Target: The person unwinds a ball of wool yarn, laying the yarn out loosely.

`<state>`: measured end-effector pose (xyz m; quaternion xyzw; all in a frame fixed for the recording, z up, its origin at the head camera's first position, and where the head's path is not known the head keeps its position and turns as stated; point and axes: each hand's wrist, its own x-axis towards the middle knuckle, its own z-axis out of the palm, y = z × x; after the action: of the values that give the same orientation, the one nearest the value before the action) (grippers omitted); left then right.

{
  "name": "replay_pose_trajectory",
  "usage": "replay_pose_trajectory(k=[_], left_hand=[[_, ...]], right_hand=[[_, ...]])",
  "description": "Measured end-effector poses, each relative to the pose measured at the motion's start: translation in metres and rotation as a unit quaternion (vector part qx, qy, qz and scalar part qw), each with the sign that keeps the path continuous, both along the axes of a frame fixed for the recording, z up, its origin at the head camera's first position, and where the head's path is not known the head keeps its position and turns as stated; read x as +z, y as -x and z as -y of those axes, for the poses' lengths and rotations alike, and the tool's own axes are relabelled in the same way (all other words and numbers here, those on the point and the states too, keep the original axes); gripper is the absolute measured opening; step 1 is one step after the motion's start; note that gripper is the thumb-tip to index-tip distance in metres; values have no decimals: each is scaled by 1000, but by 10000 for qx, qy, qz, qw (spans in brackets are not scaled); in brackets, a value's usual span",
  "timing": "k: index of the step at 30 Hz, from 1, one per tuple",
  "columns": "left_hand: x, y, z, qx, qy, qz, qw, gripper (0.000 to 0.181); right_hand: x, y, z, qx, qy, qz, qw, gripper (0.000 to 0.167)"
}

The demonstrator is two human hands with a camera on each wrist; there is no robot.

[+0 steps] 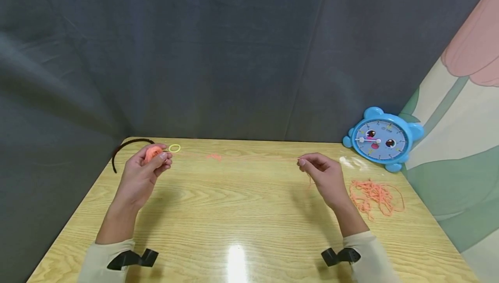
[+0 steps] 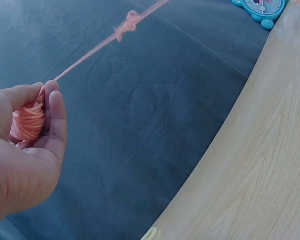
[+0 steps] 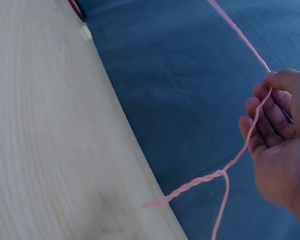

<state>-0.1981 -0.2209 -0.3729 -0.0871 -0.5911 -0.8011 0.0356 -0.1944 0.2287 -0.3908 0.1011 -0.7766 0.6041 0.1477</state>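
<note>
Pinching taut yarn (image 2: 129, 22), left hand (image 1: 138, 177), right hand (image 1: 326, 178)

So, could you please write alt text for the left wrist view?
A left hand holds a ball of peach yarn, with a knotted strand stretched taut toward the top right. Also visible are dark cloth, a pale wooden tabletop and part of a blue clock.

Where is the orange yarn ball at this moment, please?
In the head view, the orange yarn ball is on the left side, held in the left hand and appearing just left of the yellow ring.
</note>
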Motion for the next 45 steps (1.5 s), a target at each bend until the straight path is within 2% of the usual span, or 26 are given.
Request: replay_pose_trajectory(k=[3,9,15,26,32,40,43,45], left_hand=[[0,0,0,-19,-54,-5,10000,22],[-1,1,1,-28,-156,-5,9999,20],[-1,0,2,-7,-157,-18,9999,21],[2,0,1,23,-190,44,9998,21],[3,0,2,28,-189,64,9998,22],[4,-1,5,28,-171,-37,9998,23],[4,-1,5,36,-213,-35,9998,22],[4,0,5,23,-217,-30,9998,22]], right_hand=[[6,-2,-10,-123,-2,-17,9999,23],[17,-6,-30,-172,309,-51,9994,26],[26,-8,-51,-350,523,-118,9979,21],[40,-13,-95,-434,1089,-276,9927,15],[46,-13,-111,-744,1665,-613,9813,7],[49,-15,-141,-670,2331,-1007,9649,10],[50,-16,-153,-775,2483,-1007,9603,9],[50,-17,-161,-900,2456,-849,9614,8]])
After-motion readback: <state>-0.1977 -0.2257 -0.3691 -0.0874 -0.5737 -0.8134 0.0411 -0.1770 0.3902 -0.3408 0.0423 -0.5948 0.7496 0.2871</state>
